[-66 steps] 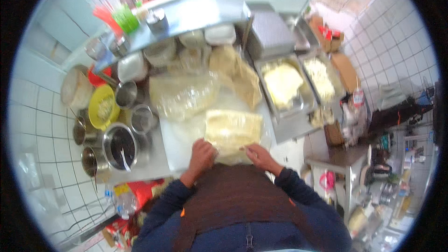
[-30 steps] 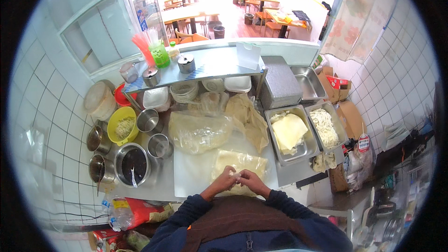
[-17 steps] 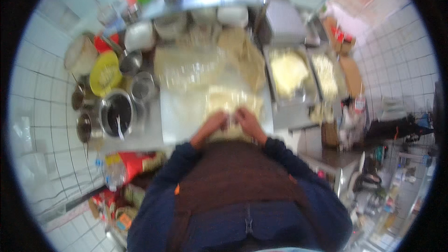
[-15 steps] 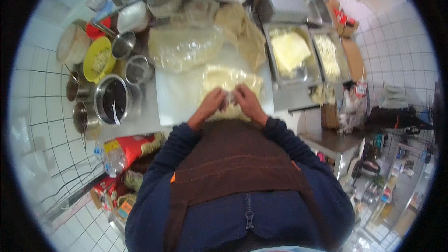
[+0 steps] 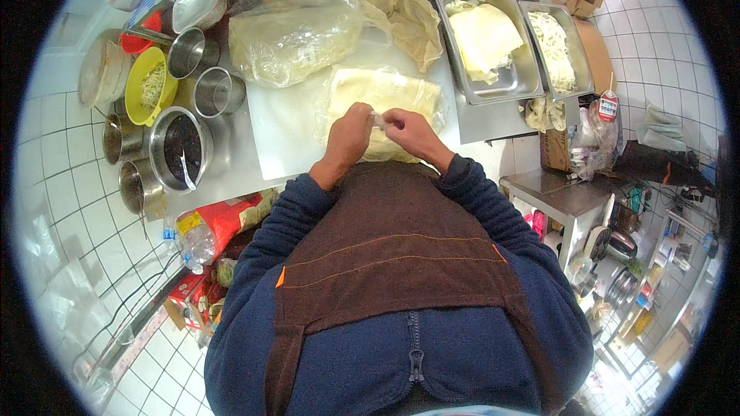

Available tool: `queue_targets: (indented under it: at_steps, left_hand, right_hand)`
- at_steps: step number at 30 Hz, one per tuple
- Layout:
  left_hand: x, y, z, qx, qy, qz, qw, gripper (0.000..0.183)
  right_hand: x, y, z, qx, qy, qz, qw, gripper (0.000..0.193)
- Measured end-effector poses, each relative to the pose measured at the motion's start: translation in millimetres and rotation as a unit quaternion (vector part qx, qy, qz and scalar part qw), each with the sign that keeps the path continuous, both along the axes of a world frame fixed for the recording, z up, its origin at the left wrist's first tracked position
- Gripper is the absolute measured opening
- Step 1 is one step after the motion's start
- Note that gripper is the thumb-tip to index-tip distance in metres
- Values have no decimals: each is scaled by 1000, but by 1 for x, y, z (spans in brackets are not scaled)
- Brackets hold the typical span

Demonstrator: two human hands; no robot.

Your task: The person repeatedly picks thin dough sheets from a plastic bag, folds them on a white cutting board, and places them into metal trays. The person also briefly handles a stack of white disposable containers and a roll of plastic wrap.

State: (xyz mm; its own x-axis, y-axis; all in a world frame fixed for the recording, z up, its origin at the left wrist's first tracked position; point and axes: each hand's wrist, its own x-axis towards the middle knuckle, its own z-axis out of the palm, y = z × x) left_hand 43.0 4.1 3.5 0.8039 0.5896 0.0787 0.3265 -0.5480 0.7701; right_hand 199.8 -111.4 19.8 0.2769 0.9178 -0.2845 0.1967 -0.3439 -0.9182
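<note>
In front of my apron, a clear plastic bag (image 5: pixel 389 96) holding pale yellow folded sheets lies on the white cutting board (image 5: pixel 281 135). My left hand (image 5: pixel 349 137) and my right hand (image 5: pixel 416 132) meet over its near side, both closed. Between their fingertips a twisted bit of the bag's clear plastic stretches, pinched from either end. Behind it rests a second, bigger clear bag (image 5: pixel 297 42) with pale contents, touching neither hand. A crumpled tan cloth (image 5: pixel 397 19) lies at the board's far right.
On the right stand a steel tray (image 5: pixel 505 92) with yellow sheets and another tray (image 5: pixel 553 46) of pale shreds. To the left are a yellow colander (image 5: pixel 137 85), steel pots (image 5: pixel 193 54), and a bowl of dark sauce (image 5: pixel 179 150) with a white spoon.
My view has shifted, so the table sits higher in the picture. Both hands stay together over the bag, with the pinched plastic now showing more clearly between them.
</note>
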Motion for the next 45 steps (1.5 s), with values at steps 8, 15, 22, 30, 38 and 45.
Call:
queue_targets:
  at_steps: [8,15,22,30,38,45]
  left_hand:
    - [7,7,-8,-229,-7,15,973,19]
    - [15,27,-2,-431,122,31,894,22]
    - [18,20,-12,-350,72,113,927,21]
    - [2,13,-34,75,-7,95,993,12]
    - [-39,45,-53,211,74,122,967,11]
    - [-21,47,-29,-300,-24,138,944,17]
  right_hand:
    - [-9,6,-2,94,-228,67,967,21]
    - [-3,11,9,172,-407,107,891,12]
    - [-6,-5,-3,132,-444,11,886,15]
    - [-3,-47,-14,97,-454,13,885,19]
    - [-2,-83,-17,76,-503,0,861,19]
    - [-19,-41,-13,112,-66,-91,987,30]
